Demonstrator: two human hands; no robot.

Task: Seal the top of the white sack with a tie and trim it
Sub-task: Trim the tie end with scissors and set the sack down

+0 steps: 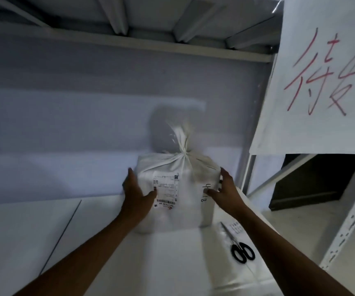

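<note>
White sack (185,189) between spread fingers (222,175)

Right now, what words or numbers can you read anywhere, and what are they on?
Hanging sheet: big red handwritten Chinese characters, cut off at the edge; I can't read them surely.
Sack, right side: black handwriting, maybe "4" and "13", unsure.
Label on the sack: barcodes and print, too small and blurred to read.
Paper under the scissors: print too small to read.

White table (172,263), sack (185,201), scissors (239,246)
</note>
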